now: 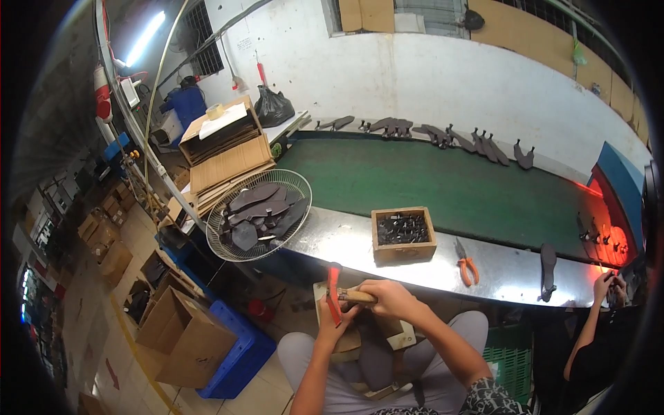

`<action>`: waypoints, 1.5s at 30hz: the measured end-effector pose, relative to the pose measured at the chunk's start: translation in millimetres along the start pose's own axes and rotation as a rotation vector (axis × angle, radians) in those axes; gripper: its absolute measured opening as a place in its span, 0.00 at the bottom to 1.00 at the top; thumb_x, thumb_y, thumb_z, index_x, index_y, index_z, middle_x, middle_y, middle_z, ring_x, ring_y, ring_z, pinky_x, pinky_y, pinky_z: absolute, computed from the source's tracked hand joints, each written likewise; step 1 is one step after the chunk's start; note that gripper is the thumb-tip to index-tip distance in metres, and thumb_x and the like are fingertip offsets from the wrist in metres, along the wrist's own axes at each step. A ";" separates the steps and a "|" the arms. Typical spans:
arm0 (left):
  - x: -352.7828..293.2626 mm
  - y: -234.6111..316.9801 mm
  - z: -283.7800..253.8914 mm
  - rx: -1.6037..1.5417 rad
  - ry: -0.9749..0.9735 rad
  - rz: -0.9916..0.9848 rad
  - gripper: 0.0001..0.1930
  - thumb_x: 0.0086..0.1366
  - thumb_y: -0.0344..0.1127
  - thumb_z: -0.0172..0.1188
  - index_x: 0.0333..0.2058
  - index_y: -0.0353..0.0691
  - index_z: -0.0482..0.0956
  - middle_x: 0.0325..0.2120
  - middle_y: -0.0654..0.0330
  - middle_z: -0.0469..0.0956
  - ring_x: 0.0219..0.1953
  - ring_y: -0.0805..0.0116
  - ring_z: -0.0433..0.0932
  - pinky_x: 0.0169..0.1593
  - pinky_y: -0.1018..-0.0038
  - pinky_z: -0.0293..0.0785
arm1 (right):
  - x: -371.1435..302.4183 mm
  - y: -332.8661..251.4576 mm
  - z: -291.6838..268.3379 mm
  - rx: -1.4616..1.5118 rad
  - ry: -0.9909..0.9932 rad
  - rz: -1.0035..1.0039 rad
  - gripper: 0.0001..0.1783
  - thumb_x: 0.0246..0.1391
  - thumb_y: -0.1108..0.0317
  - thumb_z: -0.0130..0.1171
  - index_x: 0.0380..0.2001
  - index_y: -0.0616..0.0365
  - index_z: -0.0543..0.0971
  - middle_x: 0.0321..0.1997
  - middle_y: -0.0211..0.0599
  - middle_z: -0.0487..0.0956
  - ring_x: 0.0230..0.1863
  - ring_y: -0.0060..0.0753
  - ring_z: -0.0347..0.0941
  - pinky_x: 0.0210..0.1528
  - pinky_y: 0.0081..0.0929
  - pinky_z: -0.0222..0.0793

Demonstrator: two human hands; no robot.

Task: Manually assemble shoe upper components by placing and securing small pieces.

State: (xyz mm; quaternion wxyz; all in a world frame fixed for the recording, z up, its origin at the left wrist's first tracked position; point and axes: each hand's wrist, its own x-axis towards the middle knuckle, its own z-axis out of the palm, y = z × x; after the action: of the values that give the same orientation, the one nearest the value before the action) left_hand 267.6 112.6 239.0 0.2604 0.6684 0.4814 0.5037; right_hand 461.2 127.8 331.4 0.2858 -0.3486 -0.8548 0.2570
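Wire basket [216, 225] of dark sole-shaped pieces [252, 197] at 9 o'clock in view. Red-headed hammer [334, 294] at 6, clenched in right hand [389, 299]. Left hand [344, 318] just below, can't tell if holding anything tbh. Orange-handled pliers [468, 268] at 4.

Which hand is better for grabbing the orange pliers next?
Probably the right hand: it is nearer the pliers, which lie to its right on the metal edge. The left hand is farther off, by the hammer's red head. But the right hand is at the handle, so may need freeing first.
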 end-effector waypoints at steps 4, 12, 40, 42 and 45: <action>3.9 3.1 -6.0 0.034 -0.013 0.193 0.14 0.54 0.37 0.69 0.33 0.33 0.79 0.25 0.53 0.78 0.27 0.55 0.77 0.33 0.67 0.72 | -3.1 -0.5 -2.2 0.043 -0.015 0.022 0.22 0.42 0.78 0.57 0.45 0.58 0.79 0.46 0.42 0.74 0.43 0.49 0.75 0.45 0.37 0.71; 7.2 30.1 -14.2 -0.063 -0.043 0.103 0.14 0.55 0.35 0.69 0.34 0.31 0.79 0.25 0.55 0.79 0.26 0.65 0.79 0.32 0.72 0.73 | -8.5 -13.5 -11.1 0.132 -0.048 0.044 0.24 0.44 0.78 0.59 0.48 0.54 0.78 0.39 0.43 0.79 0.37 0.52 0.77 0.39 0.36 0.72; 1.2 37.6 -8.8 -0.206 -0.127 -0.181 0.23 0.55 0.35 0.70 0.49 0.34 0.78 0.39 0.55 0.82 0.42 0.70 0.79 0.46 0.75 0.74 | -61.5 -108.8 -43.5 0.221 0.373 0.185 0.20 0.61 0.74 0.53 0.56 0.63 0.70 0.29 0.48 0.75 0.25 0.34 0.72 0.31 0.26 0.70; -3.0 42.5 -18.7 0.020 -0.186 -0.089 0.40 0.53 0.41 0.71 0.62 0.38 0.63 0.45 0.52 0.80 0.49 0.59 0.78 0.53 0.70 0.71 | -68.2 -135.4 -64.0 0.220 0.400 0.163 0.21 0.58 0.76 0.55 0.56 0.63 0.72 0.31 0.47 0.77 0.27 0.31 0.73 0.31 0.24 0.70; -5.6 32.3 -15.0 0.221 -0.194 0.103 0.49 0.53 0.45 0.70 0.67 0.38 0.50 0.49 0.57 0.78 0.56 0.57 0.73 0.62 0.65 0.62 | -85.3 -131.7 -53.2 0.204 0.481 0.095 0.19 0.55 0.78 0.57 0.52 0.64 0.74 0.38 0.54 0.79 0.32 0.34 0.78 0.35 0.26 0.73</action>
State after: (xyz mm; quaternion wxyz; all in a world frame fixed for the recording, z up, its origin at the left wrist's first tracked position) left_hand 265.8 92.5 268.9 0.2043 0.7623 0.4717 0.3934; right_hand 488.2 -5.0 426.5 0.5020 -0.4088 -0.7148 0.2645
